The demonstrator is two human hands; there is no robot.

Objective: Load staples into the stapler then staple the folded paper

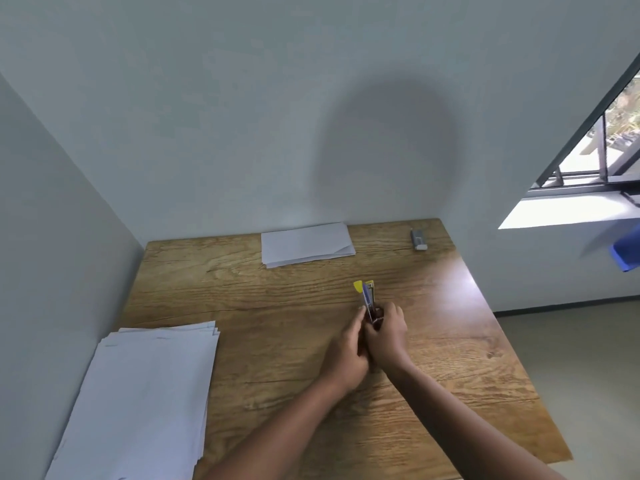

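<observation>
The stapler (367, 301) is being held near the middle of the table (277, 299), its yellow-tipped end pointing away from the person. Both hands are closing around its near end: the left hand (348, 348) is gripping it from the left with curled fingers, and the right hand (388, 336) is gripping it from the right, thumb on top. The stapler appears to be opened, with a metal channel showing; whether staples are already sitting in it cannot be told. Judging by this, the loading step is in progress or just finishing.

The folded paper (307, 244) is lying flat at the far edge of the table, well apart from the stapler and not yet being stapled. That step is remaining.

A small grey box (418, 239), possibly the staples, is lying at the far right corner. A stack of sheets (145, 396) is lying at the near left.
</observation>
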